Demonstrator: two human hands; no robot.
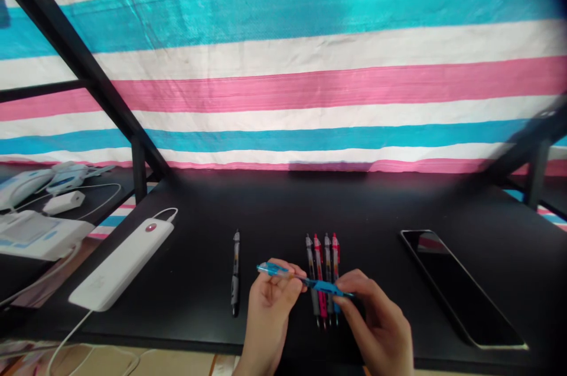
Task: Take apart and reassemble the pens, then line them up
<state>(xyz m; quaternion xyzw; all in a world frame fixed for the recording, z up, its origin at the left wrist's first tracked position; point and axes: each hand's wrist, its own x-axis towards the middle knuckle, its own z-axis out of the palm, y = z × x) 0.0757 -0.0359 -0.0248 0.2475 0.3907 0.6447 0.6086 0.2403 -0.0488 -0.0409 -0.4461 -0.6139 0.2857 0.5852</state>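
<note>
A blue pen (325, 287) is held level between my two hands, above the black table (195, 323). My left hand (275, 299) pinches its clear and light blue part, at the left. The fingers of my right hand (376, 314) grip its blue end, at the right. Beneath and behind the held pen, several pens lie side by side, among them a grey one (309, 246) and a red one (318, 246); the held pen hides their middles. A black and grey pen (235, 275) lies alone, left of my left hand.
On the table's left lies a white power bank (124, 264) with a white cable. A black phone (460, 287) rests at the right. White devices and cables (39, 234) are on a surface at far left. Black frame bars (88, 81) and a striped sheet (283, 87) stand behind.
</note>
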